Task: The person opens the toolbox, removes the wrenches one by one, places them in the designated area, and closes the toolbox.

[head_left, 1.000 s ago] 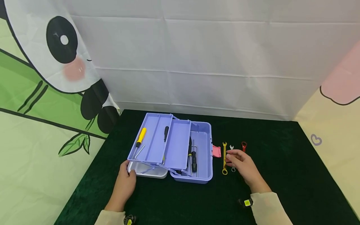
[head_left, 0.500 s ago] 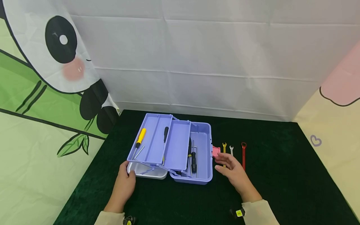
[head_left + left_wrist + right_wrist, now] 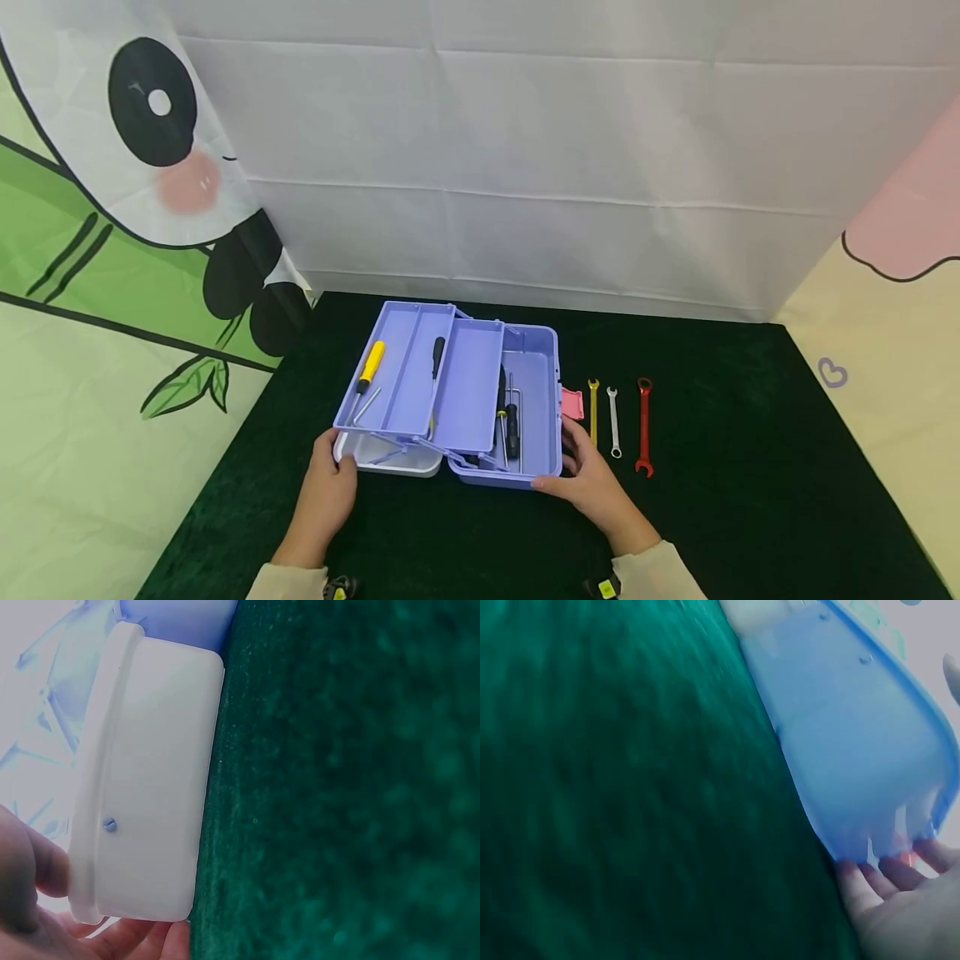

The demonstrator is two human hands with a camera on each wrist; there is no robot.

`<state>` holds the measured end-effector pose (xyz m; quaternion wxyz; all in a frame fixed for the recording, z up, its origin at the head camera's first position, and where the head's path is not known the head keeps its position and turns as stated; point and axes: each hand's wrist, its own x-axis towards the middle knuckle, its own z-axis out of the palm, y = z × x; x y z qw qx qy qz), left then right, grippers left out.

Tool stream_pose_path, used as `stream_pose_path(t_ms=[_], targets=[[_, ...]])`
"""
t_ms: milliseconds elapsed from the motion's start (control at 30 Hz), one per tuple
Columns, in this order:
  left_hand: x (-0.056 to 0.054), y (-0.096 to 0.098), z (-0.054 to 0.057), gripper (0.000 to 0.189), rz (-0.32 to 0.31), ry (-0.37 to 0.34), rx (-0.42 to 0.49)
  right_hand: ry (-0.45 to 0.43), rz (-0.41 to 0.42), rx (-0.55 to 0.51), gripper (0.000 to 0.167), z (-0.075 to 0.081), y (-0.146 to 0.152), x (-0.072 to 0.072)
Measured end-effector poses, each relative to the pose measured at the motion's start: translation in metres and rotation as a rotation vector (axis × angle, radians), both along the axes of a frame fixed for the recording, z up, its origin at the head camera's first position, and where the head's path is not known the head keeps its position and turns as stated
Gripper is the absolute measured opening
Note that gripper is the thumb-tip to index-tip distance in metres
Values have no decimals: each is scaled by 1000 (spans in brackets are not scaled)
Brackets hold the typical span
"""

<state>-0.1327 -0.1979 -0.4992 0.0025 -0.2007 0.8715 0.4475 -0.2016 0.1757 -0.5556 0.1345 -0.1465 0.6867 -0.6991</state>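
A purple toolbox (image 3: pixel 541 367) stands open, its stepped trays (image 3: pixel 470 383) fanned out leftward over the white lid (image 3: pixel 390 460). My left hand (image 3: pixel 322 500) grips the left end of the lid, thumb over the rim and fingers on the outer wall, as the left wrist view shows. At the front right corner of the box is my right hand (image 3: pixel 596 492), fingers against the side wall and thumb by the front rim. Its fingertips (image 3: pixel 889 874) press on the purple wall in the right wrist view. A pink latch (image 3: pixel 572 404) sticks out above that hand.
A yellow wrench (image 3: pixel 593 408), a silver wrench (image 3: pixel 614 423) and a red wrench (image 3: pixel 644 429) lie on the dark green cloth (image 3: pixel 735 467) right of the box. The upper tray holds a yellow screwdriver (image 3: pixel 371 367) and a black-handled tool (image 3: pixel 437 357). A black screwdriver (image 3: pixel 512 429) lies in the base.
My right hand has moved left from over the wrenches to the toolbox's right side, leaving the wrenches uncovered. The left hand has kept its hold on the lid.
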Motion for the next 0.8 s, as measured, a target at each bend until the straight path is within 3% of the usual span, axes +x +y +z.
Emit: stream_pose_path(t_ms=[300,500,800], targets=[[1,-2,-1,59,3,-5,-2,49,-79,31,119,-2,-14,8],[1,-1,2,59,15,-10,27,78,-76,-12,117,-3,-14,8],[1,-7,4,60,9,-1,152,89,-67,-38,114,-3,-14,9]])
